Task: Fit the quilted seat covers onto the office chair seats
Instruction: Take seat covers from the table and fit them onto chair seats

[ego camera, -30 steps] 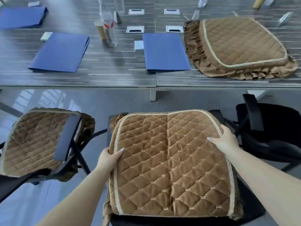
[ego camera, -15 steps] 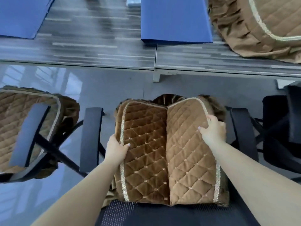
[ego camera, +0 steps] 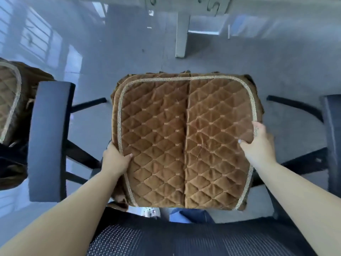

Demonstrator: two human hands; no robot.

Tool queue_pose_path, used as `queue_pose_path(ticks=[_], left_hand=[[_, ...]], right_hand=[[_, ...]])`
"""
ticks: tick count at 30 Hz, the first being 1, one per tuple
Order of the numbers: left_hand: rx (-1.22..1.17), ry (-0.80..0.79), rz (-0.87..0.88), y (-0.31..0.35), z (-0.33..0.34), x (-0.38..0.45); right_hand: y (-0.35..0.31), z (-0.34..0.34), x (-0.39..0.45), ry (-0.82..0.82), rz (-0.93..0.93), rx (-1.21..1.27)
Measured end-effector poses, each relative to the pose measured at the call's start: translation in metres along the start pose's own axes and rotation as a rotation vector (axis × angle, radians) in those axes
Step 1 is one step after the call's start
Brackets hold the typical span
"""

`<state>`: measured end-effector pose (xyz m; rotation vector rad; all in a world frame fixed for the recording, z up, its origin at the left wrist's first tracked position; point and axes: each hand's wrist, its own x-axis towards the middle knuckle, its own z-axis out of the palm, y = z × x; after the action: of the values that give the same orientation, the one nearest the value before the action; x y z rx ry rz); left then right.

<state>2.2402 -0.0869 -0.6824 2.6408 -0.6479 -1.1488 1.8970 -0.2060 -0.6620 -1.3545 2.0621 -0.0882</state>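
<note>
A brown quilted seat cover [ego camera: 166, 141] with pale braid trim lies spread over the seat of the office chair in front of me, a crease running down its middle. My left hand [ego camera: 115, 160] grips the cover's left edge, thumb on top. My right hand [ego camera: 258, 145] grips its right edge, fingers curled over the trim. The chair's black mesh backrest [ego camera: 184, 239] fills the bottom of the view. Its left armrest [ego camera: 48, 139] and right armrest [ego camera: 332, 141] flank the seat. The seat itself is hidden under the cover.
At the left edge, a second chair wears a brown quilted cover [ego camera: 9, 104]. A white table leg [ego camera: 181, 34] stands on the glossy grey floor beyond the seat. Black chair base spokes [ego camera: 295, 106] show beside the seat.
The cover, folded up along its middle half a second ago, now lies flatter and wider over the seat. My view has tipped further down, so the table top has left the frame.
</note>
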Motion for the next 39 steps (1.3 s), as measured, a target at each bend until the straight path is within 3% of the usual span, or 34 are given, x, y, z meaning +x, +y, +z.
queue_pose_path(ticks=[6, 16, 18, 20, 23, 28, 35, 39], left_hand=[[0.106, -0.012, -0.023, 0.003, 0.010, 0.002], [0.128, 0.049, 0.108, 0.007, 0.017, -0.014], [0.258, 0.123, 0.324, 0.017, 0.024, -0.022], [0.397, 0.116, 0.531, 0.035, 0.034, -0.025], [0.548, 0.014, 0.649, 0.068, 0.047, -0.020], [0.635, -0.128, 0.525, 0.094, 0.061, 0.007], [0.712, -0.126, 0.523, 0.098, 0.069, 0.017], [0.711, -0.110, 0.569, 0.091, 0.056, 0.004]], right_hand=[[0.015, 0.006, 0.002, 0.004, 0.024, -0.037], [0.023, 0.006, -0.010, 0.057, 0.092, 0.002], [0.013, 0.010, -0.018, 0.094, -0.005, -0.013], [-0.006, 0.019, -0.025, 0.054, -0.235, -0.125], [-0.039, 0.043, -0.020, -0.115, -0.476, -0.409], [-0.062, 0.085, 0.011, -0.295, -0.358, -0.568], [-0.062, 0.097, 0.023, -0.272, -0.378, -0.615], [-0.043, 0.079, -0.008, -0.223, -0.438, -0.492]])
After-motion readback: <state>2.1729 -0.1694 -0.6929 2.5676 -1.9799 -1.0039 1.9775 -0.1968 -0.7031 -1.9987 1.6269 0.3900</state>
